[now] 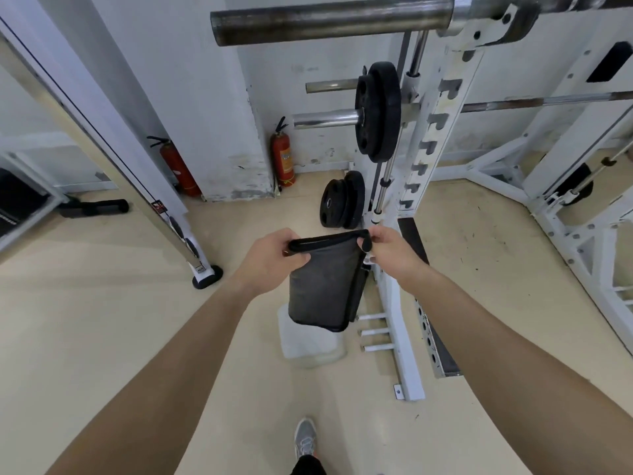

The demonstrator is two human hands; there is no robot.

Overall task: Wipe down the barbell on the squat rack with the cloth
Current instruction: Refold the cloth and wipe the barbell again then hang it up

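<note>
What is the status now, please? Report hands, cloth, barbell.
Left hand and right hand grip cloth by top edge. Barbell racked above, untouched. Nothing between.

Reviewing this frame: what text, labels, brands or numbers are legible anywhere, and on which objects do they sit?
None can be read.
Yellow label on the right fire extinguisher: printed, too blurred.
Small red sticker on the mirror frame: too small.
White mark on the floor weight plate: unreadable.
Cloth and barbell: no visible text.

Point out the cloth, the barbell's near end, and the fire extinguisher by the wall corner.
cloth (322,286): head view, middle of the hanging grey panel.
barbell (329,24): head view, mid-sleeve, top of frame.
fire extinguisher (283,159): head view, red cylinder body.
</note>
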